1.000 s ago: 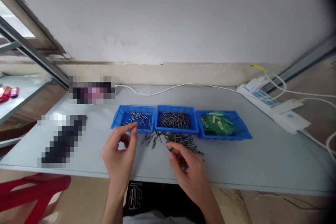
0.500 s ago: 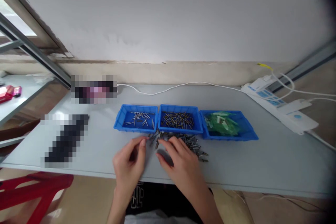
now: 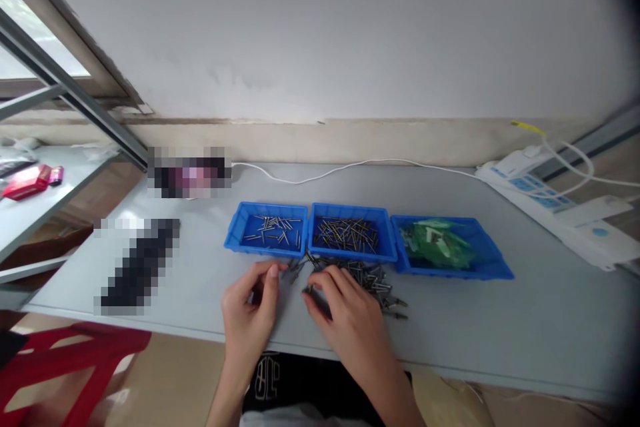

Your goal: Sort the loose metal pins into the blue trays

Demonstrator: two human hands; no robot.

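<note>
Pinching what looks like a part [image 3: 307, 289], the right hand [image 3: 346, 310] is nearly closed at lower centre; the left hand [image 3: 251, 303] has its tips together, hold unclear. Work looks partway: pins [image 3: 276, 223] fill the left bin [image 3: 235, 230] thinly, a loose pile [image 3: 377, 279] below.

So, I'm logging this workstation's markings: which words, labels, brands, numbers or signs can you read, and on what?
No text reads clearly.
White power strip: blue labels, too small and blurred to read.
Black clothing: white outlined characters, too unclear to quote.
Red box: too blurred to make out any print.
</note>
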